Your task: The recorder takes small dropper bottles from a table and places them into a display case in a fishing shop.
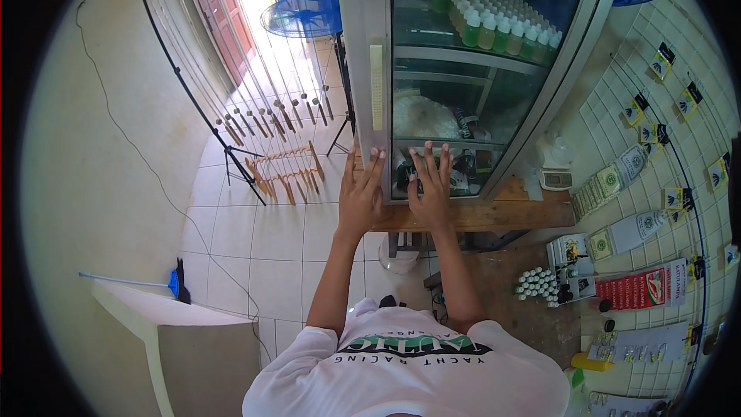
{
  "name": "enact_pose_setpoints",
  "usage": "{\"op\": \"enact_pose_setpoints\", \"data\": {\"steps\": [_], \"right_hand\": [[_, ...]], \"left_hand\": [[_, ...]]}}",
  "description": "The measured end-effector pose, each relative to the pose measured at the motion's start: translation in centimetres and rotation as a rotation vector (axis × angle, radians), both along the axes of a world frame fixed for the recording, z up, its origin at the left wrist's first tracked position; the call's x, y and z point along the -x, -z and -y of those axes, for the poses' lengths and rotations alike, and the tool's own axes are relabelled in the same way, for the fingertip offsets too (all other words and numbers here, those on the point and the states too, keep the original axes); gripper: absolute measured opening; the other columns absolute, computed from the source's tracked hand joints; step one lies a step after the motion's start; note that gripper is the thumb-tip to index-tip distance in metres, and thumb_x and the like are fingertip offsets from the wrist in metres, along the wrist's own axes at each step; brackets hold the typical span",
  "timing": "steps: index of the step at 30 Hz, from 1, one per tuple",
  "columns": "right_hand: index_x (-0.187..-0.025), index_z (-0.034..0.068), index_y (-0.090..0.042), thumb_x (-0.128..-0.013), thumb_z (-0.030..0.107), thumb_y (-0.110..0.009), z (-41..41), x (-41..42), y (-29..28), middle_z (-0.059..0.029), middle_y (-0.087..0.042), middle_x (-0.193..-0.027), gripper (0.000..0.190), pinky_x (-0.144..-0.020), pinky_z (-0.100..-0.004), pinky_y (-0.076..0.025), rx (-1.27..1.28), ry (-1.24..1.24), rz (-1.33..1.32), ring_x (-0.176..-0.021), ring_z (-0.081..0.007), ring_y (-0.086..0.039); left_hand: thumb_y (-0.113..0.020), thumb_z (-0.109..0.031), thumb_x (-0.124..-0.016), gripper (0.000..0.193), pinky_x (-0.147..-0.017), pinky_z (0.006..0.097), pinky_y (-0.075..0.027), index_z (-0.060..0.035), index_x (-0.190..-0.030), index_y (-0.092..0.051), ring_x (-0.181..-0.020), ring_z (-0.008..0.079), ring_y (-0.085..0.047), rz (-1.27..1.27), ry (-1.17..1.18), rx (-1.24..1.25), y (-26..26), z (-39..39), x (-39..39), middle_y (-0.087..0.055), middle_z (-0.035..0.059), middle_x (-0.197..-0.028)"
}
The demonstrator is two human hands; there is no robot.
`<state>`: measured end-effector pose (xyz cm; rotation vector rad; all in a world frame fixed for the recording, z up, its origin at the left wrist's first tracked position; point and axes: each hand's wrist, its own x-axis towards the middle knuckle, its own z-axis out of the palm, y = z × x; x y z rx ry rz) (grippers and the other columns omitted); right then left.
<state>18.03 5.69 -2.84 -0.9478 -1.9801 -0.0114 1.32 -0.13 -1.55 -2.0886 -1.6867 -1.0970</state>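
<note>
A glass-fronted metal display cabinet [365, 110] stands on a wooden table [509, 217] before me. My left hand [362, 188] reaches to its lower left edge, fingers stretched out and holding nothing. In front of the lowest pane is my right hand [431, 185], its fingers spread and no object in it; whether the fingertips touch the glass I cannot tell. Behind the glass, an upper shelf carries rows of small dropper bottles [501, 35] with green and amber liquid. A clear plastic bag [425, 117] lies on the shelf below, and dark packets [483, 161] at the bottom.
On the left, a black stand [179, 78] carries hanging lines with wooden-handled items over a wooden rack [283, 171]. Blue mesh nets [304, 6] hang behind it. To the right are a digital scale [557, 179], white-capped bottles [538, 286] and a wire grid wall [613, 92] with packets.
</note>
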Motion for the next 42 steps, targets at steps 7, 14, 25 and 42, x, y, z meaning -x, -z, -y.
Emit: {"op": "enact_pose_setpoints", "data": {"steps": [7,14,25,42], "right_hand": [[-0.141,0.012,-0.049,-0.089,0.007,-0.053,0.7,0.1,0.6,-0.0116,-0.029,-0.158,0.052,-0.117,-0.0563,-0.018,0.001,-0.03,-0.042,-0.147,-0.0388,-0.017],[-0.117,0.005,-0.06,-0.087,0.006,-0.057,8.9,-3.2,12.3,-0.0165,-0.058,-0.122,0.03,-0.098,-0.0456,-0.044,0.422,-0.208,-0.11,-0.114,-0.0374,-0.055],[-0.121,0.009,-0.064,-0.093,0.037,-0.056,23.8,-12.6,33.0,-0.0151,-0.067,-0.117,0.04,-0.094,-0.0367,-0.048,1.704,-0.099,-0.071,-0.109,-0.0255,-0.064],[-0.117,0.004,-0.065,-0.093,0.033,-0.047,39.6,-6.7,33.3,-0.022,-0.062,-0.124,0.042,-0.101,-0.0409,-0.044,1.403,0.772,-0.655,-0.118,-0.0369,-0.057]], "left_hand": [[-0.051,0.004,-0.084,0.064,-0.109,0.0487,-0.035,-0.0096,-0.147,-0.041,-0.144,0.0414,-0.023,0.04,0.018,0.007,0.9,0.5,0.4,-0.04,0.0092,-0.152],[-0.058,-0.006,-0.088,0.036,-0.098,0.047,-0.037,-0.0008,-0.123,-0.053,-0.11,0.0392,-0.047,0.459,-0.045,0.206,14.5,8.4,1.5,-0.053,0.0204,-0.119],[-0.043,-0.049,-0.098,0.061,-0.104,0.0399,-0.041,-0.0011,-0.135,-0.052,-0.121,0.0331,-0.056,0.373,0.234,1.871,36.3,15.5,3.4,-0.055,0.0227,-0.135],[-0.044,-0.056,-0.095,0.067,-0.099,0.0392,-0.044,-0.0037,-0.135,-0.053,-0.114,0.0265,-0.059,-0.517,0.936,2.212,35.4,1.6,-10.5,-0.06,0.0162,-0.129]]}}
